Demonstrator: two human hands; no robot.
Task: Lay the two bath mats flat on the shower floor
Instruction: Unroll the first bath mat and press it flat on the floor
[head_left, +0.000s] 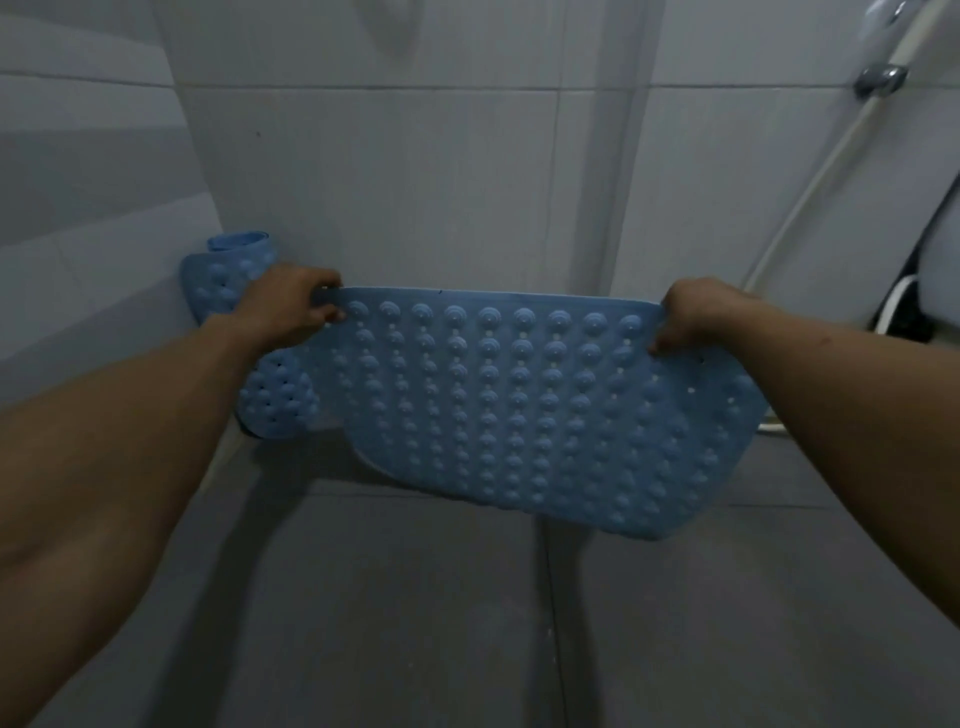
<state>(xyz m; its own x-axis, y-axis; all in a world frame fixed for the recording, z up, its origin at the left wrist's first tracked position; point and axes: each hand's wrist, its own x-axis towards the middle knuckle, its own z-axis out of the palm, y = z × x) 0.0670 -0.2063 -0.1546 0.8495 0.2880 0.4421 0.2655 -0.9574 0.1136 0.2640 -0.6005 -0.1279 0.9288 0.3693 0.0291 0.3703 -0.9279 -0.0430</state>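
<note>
Both hands grasp one blue bath mat (498, 405) by its upper edge: left hand (288, 306) at one corner, right hand (693, 314) at the other. Its long axis spans between them, hanging above the shower floor (415, 623). A second, rolled mat (223, 280) leans beyond the left hand.

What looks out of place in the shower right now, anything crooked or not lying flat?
The second blue mat is curled up against the wall corner behind the left hand, not flat. The held mat hangs sagging between both hands, right hand, above the floor.
</note>
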